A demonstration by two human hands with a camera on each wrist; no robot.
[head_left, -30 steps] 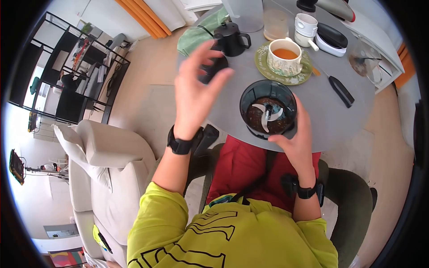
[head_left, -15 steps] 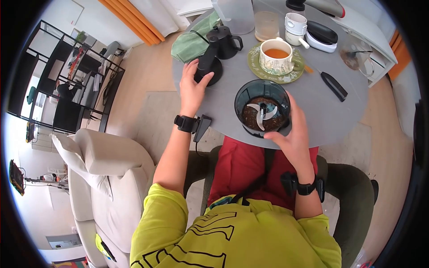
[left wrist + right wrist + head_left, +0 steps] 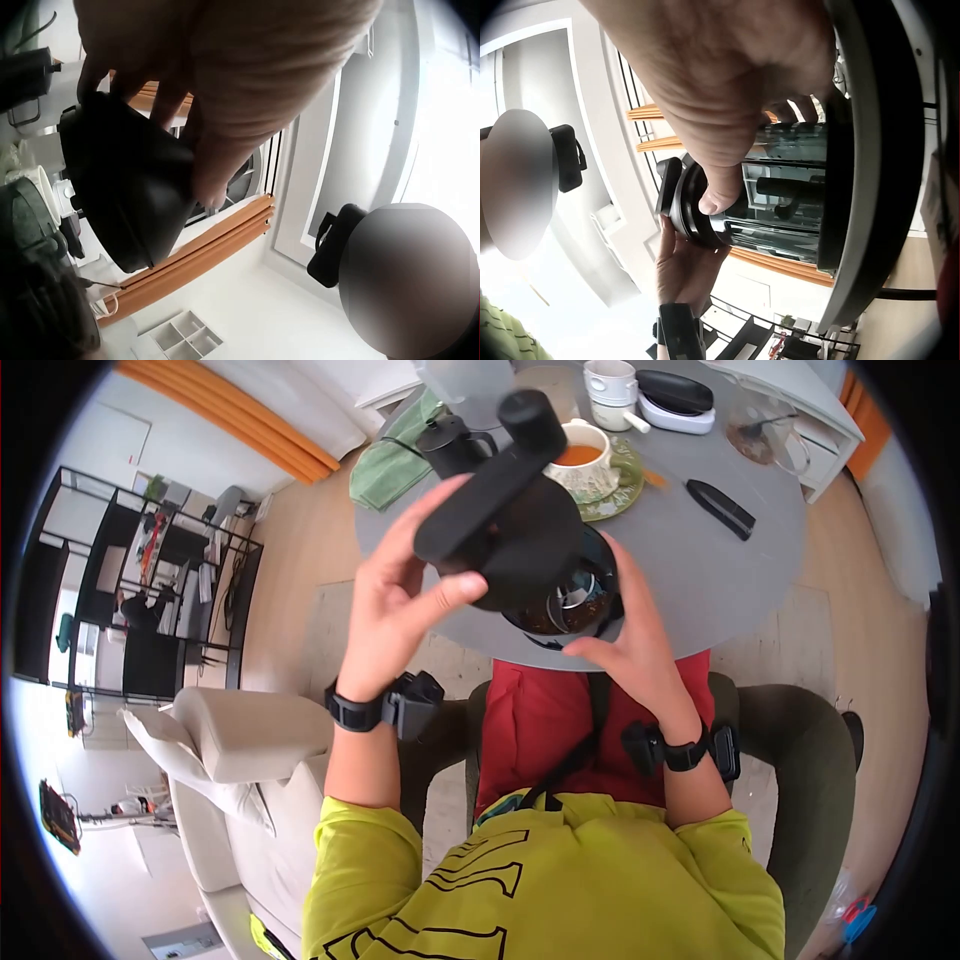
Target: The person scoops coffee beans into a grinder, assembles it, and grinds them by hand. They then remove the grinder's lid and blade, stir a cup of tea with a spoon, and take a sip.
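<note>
The left hand [image 3: 390, 595] grips a black lid with a crank arm [image 3: 500, 490], thumb on its near side, tilted over the left part of a clear chopper bowl [image 3: 605, 605]. Dark ground contents and metal blades show inside the bowl in the head view. Round the bowl's right side the right hand [image 3: 640, 640] curls, its thumb at the near edge. In the left wrist view the fingers hold the black lid [image 3: 127, 180]. The right wrist view shows the lid [image 3: 694, 202] close to the bowl's rim [image 3: 739, 202]; whether they touch is unclear.
Beyond the bowl stand a cup of orange-brown liquid [image 3: 582, 472] on a green plate [image 3: 625, 480], a black pot [image 3: 450, 448] and a white cup [image 3: 612, 390]. A black folded tool [image 3: 720, 508] lies right, a green cloth [image 3: 390, 472] left.
The left hand has reached to the black crank lid, taken hold of it and brought it up and right over the bowl. The right hand has stayed on the bowl.
</note>
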